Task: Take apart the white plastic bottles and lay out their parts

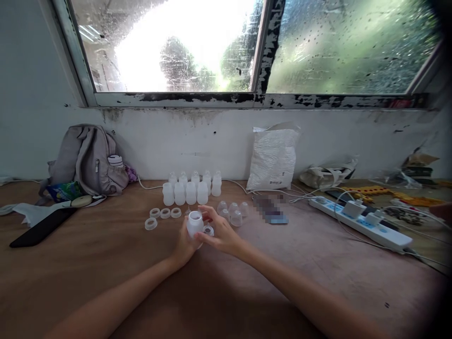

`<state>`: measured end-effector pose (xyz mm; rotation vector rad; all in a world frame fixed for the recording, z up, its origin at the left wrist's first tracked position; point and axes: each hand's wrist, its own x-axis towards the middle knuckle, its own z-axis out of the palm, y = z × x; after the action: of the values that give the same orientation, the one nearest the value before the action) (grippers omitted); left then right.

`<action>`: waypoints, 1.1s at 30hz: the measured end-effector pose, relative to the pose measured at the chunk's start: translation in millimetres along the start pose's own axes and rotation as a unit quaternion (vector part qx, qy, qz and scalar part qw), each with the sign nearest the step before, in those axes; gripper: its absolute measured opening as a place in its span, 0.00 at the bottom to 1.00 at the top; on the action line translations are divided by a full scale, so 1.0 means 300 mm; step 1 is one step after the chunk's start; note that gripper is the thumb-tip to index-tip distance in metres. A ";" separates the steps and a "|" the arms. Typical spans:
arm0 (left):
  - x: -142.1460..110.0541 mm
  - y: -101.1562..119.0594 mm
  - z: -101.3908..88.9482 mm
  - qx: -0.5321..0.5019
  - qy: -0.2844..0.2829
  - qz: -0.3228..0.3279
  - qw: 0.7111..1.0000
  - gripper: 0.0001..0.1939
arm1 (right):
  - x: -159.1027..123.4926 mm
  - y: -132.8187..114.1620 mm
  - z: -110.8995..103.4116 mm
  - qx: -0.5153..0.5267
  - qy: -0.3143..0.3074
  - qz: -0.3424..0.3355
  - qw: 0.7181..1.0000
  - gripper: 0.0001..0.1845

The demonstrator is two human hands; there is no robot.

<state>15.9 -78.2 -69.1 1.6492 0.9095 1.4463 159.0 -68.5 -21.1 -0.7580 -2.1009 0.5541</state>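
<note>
Both forearms (141,292) reach in from the near edge of view, low over the brown bench (335,278). Left hand (184,241): closed round a white bottle (195,223), gripping it near mid-bench with its open mouth up and tilted toward the camera. Right hand (222,231): fingers curled beside the same bottle, thumb near its side; a small white ring piece (208,230) with a darker centre shows between thumb and fingers, though whether it is gripped or merely overlapped cannot be told. Left of the hands, four loose pale rings (150,223) lie flat, one nearer than the other three. Behind them, white bottles stand upright in two rows: front row (180,194) of four, back row (216,184) of five, the latter with narrower clear tops. Right of the bottles, a cluster of clear domed caps (236,218); beside it, a partly pixelated flat object (278,219). Against the wall: grey backpack (93,162) at left, upright white plastic package (273,157) right of centre. Far right, a white power strip (384,234) lies obliquely with plugs and cables.
</note>
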 end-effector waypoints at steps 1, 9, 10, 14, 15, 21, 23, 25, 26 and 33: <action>-0.002 0.006 0.002 0.004 -0.016 0.009 1.000 0.20 | -0.002 -0.006 0.007 -0.006 0.003 0.009 1.000 0.30; 0.009 -0.010 0.009 0.043 -0.029 -0.021 0.998 0.29 | 0.062 0.029 -0.072 0.002 0.133 0.065 0.989 0.22; 0.014 -0.023 0.006 0.057 -0.019 -0.026 0.998 0.28 | 0.085 0.050 -0.099 -0.003 0.171 0.068 0.983 0.24; 0.036 -0.076 0.000 0.083 -0.012 -0.069 0.994 0.22 | 0.196 0.173 -0.194 -0.069 0.239 0.104 0.963 0.27; 0.041 -0.086 0.000 0.083 -0.017 -0.083 0.993 0.22 | 0.220 0.210 -0.205 -0.082 0.221 0.128 0.963 0.27; 0.047 -0.106 0.010 0.161 -0.068 -0.090 0.981 0.25 | 0.289 0.390 -0.152 -0.164 0.172 0.221 0.946 0.25; 0.045 -0.108 0.010 0.200 -0.080 -0.080 0.973 0.23 | 0.289 0.424 -0.126 -0.172 0.157 0.237 0.943 0.26; 0.044 -0.110 0.007 0.235 -0.089 -0.068 0.966 0.22 | 0.285 0.449 -0.108 -0.179 0.148 0.248 0.941 0.26; 0.044 -0.112 0.006 0.247 -0.093 -0.061 0.963 0.22 | 0.282 0.458 -0.103 -0.181 0.146 0.251 0.940 0.26; 0.044 -0.115 0.000 0.243 -0.089 -0.043 0.965 0.18 | 0.277 0.430 -0.117 -0.193 0.157 0.206 0.947 0.27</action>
<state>16.2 -50.5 -93.5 2.0242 1.2843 1.0449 188.9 85.5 -34.5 -1.4312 -1.7740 0.2117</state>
